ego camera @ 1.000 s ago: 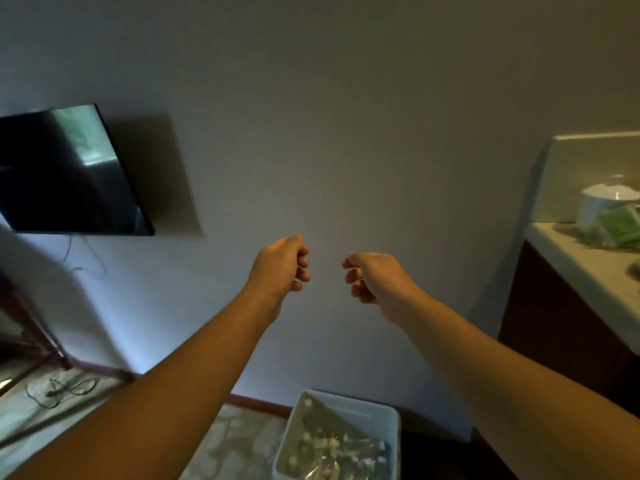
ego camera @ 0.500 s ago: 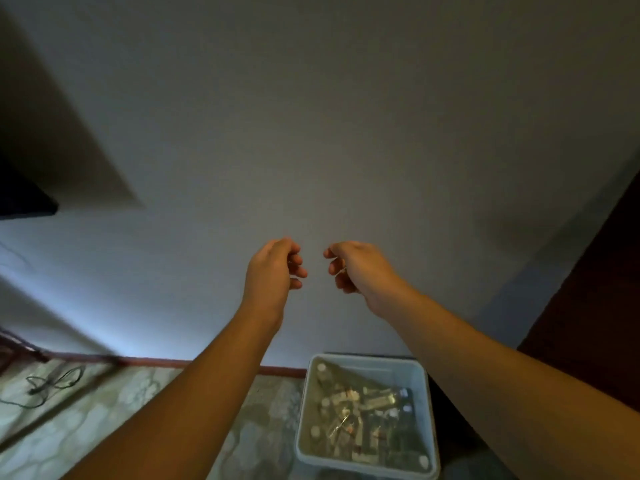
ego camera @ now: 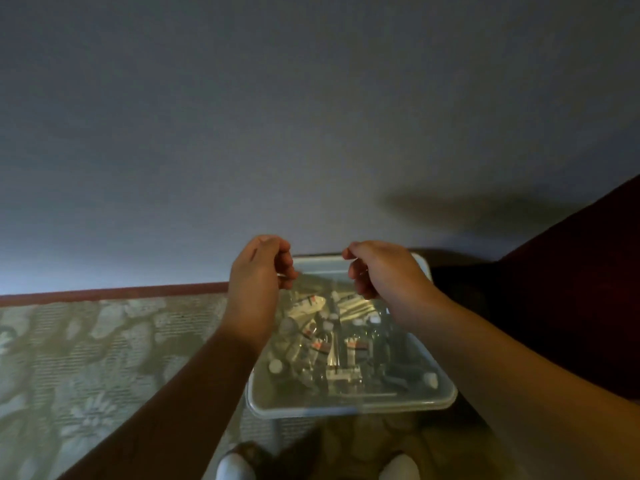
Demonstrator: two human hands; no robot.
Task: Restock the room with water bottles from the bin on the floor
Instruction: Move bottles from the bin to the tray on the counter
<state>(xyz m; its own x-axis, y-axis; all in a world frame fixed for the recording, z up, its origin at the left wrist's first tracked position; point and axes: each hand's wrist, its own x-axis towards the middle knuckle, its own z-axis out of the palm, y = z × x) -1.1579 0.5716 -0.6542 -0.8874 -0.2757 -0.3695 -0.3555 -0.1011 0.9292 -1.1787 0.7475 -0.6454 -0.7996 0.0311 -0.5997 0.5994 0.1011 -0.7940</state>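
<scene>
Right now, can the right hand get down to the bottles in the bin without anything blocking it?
Probably yes. The right hand hovers, loosely curled and empty, directly above the open bin, which has no lid. The water bottles lie exposed beneath it, and the left hand is off to the side.

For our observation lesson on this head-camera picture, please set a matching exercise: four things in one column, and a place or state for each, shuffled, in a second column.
Things
1. bin
2. water bottles
3. left hand
4. skirting strip

Places or states
A. lying jumbled inside the bin
B. running along the foot of the wall
C. fingers curled, holding nothing, above the bin's far left corner
D. standing on the patterned floor against the wall

Pairs: 1-D, 2-A, 3-C, 4-B
</scene>
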